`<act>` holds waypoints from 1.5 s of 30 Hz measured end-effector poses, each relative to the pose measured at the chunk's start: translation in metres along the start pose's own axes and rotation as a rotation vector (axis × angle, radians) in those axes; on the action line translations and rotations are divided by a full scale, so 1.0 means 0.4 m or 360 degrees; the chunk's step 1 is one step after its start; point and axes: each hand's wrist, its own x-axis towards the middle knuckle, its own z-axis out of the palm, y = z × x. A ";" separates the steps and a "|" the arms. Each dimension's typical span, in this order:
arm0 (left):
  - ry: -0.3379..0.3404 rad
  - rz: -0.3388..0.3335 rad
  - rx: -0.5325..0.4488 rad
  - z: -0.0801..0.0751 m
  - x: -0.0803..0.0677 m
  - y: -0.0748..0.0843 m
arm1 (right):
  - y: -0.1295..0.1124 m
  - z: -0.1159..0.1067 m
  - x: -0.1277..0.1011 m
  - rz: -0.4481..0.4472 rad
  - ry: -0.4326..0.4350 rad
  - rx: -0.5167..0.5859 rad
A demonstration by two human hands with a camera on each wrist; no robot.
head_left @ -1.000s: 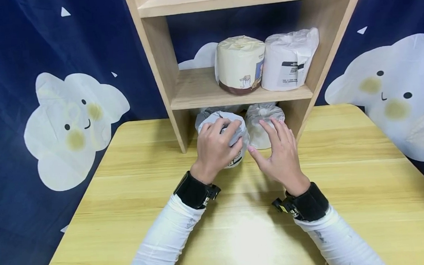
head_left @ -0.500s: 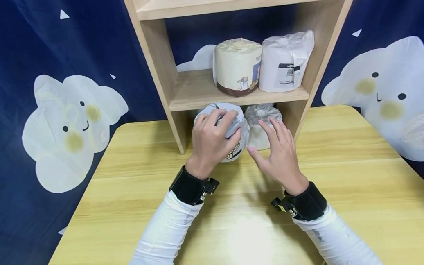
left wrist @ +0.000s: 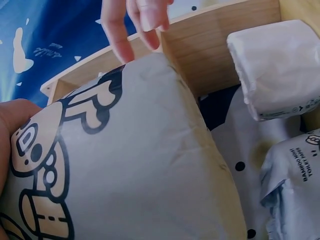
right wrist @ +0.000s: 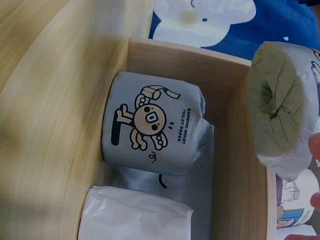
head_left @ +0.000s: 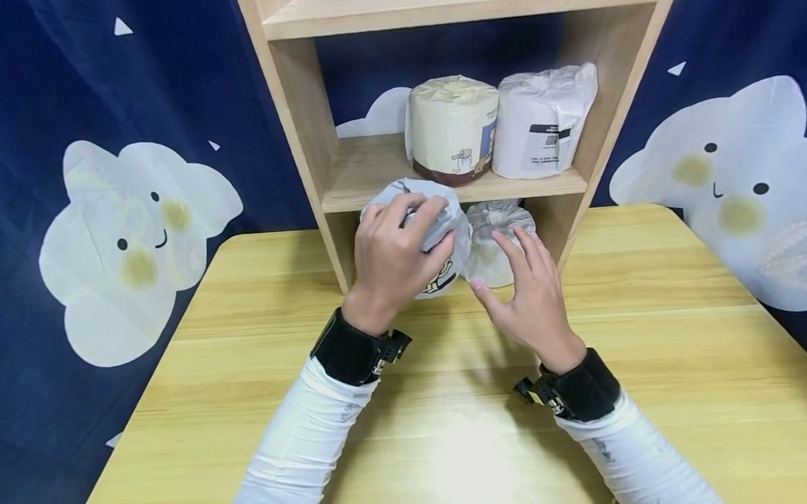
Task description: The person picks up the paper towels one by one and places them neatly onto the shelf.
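Observation:
My left hand (head_left: 393, 257) grips a grey wrapped toilet roll (head_left: 443, 218) from above and holds it off the table, in front of the edge of the shelf's middle board. In the left wrist view the roll's cartoon print (left wrist: 125, 165) fills the frame, with the fingertips (left wrist: 135, 20) over its top. My right hand (head_left: 529, 290) is open with straight fingers just in front of a white wrapped roll (head_left: 490, 238) in the bottom compartment; I cannot tell if it touches. The right wrist view shows a second grey cartoon roll (right wrist: 150, 125) deeper in that compartment.
A wooden shelf unit (head_left: 297, 134) stands at the back of the yellow wooden table (head_left: 663, 343). On its middle board stand a cream roll (head_left: 451, 128) and a white roll (head_left: 542, 121). A dark blue cloud-print curtain hangs behind.
My left hand has lifted the grey roll up off the table, to about the height of the middle board. The right hand has hardly moved.

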 end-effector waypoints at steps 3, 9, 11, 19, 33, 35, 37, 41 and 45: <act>0.0022 0.0010 -0.0008 -0.006 0.010 -0.001 | 0.001 -0.002 0.000 0.0001 0.0006 -0.0008; 0.0067 -0.0001 0.0022 -0.014 0.022 -0.012 | 0.002 -0.002 0.002 0.0013 -0.0001 -0.0013; 0.0074 -0.0009 0.0038 -0.015 0.024 -0.016 | 0.002 -0.001 0.002 0.0013 -0.0002 -0.0016; 0.0087 -0.0021 0.0072 -0.021 0.035 -0.024 | 0.002 -0.002 0.000 0.0006 0.0010 -0.0017; 0.0115 -0.0060 0.0148 -0.016 0.060 -0.050 | 0.005 -0.007 0.001 0.0028 -0.0015 -0.0019; 0.0118 -0.0067 0.0151 -0.017 0.062 -0.053 | 0.005 -0.007 0.002 0.0028 -0.0009 -0.0013; 0.0123 -0.0070 0.0153 -0.019 0.065 -0.055 | 0.005 -0.006 0.002 0.0024 -0.0002 -0.0006; 0.0151 -0.0070 0.0153 -0.024 0.074 -0.056 | 0.004 -0.007 0.001 0.0026 -0.0007 0.0000; 0.0183 -0.0073 0.0155 -0.025 0.081 -0.058 | 0.001 -0.011 0.000 0.0047 -0.0026 -0.0001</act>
